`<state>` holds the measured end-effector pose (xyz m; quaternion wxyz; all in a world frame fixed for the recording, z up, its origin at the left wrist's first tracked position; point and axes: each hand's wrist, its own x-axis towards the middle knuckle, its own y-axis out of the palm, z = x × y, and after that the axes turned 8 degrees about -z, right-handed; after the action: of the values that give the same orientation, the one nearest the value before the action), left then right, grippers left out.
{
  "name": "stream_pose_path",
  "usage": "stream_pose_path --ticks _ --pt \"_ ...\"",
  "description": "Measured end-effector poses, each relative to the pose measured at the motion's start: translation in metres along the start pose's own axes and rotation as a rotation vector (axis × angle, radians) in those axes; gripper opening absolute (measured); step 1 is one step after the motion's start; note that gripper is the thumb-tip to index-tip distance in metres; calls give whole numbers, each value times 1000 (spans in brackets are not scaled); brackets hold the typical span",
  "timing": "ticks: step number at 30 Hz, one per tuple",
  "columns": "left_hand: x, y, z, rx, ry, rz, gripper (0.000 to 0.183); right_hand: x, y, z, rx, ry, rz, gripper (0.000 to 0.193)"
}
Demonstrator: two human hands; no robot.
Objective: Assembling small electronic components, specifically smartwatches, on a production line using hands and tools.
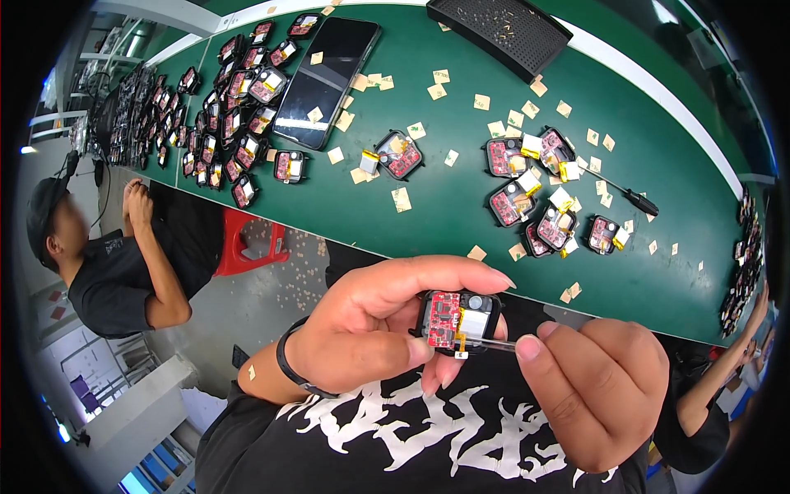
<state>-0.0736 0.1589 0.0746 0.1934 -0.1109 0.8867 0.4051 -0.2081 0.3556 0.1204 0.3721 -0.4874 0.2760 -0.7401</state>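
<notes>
My left hand (362, 321) is closed around a small black device housing (421, 325), held in front of my chest. Inside it sit a red circuit board (443, 317) and a silver battery (475, 321) with yellow tape. My right hand (597, 387) pinches a thin, pale, straight tool (498, 344) between thumb and forefinger. Its tip reaches the lower edge of the battery, near a small white connector (461, 355). Whether it is a rod or a slim blade, I cannot tell.
On the green table (329, 214) lie several similar open housings (510, 203), a dark phone (327, 82), a screwdriver (638, 201), scattered beige paper squares (401, 198) and a black perforated tray (502, 33). A person (123, 263) is at the left; another person's arm (716, 370) shows right.
</notes>
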Motion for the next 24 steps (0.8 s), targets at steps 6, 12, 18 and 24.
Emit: stream_pose_path --ticks 6,12,18,24 --pt "-1 2 -3 43 -22 -47 60 0 8 4 14 30 -10 38" --pt "-1 4 -4 88 -27 -48 59 -1 10 7 -12 24 -15 37" --pt "-5 3 -5 136 -26 -52 58 2 9 5 72 16 36 37" --pt "-4 4 -6 168 -13 -29 56 3 9 5 193 141 15 37"
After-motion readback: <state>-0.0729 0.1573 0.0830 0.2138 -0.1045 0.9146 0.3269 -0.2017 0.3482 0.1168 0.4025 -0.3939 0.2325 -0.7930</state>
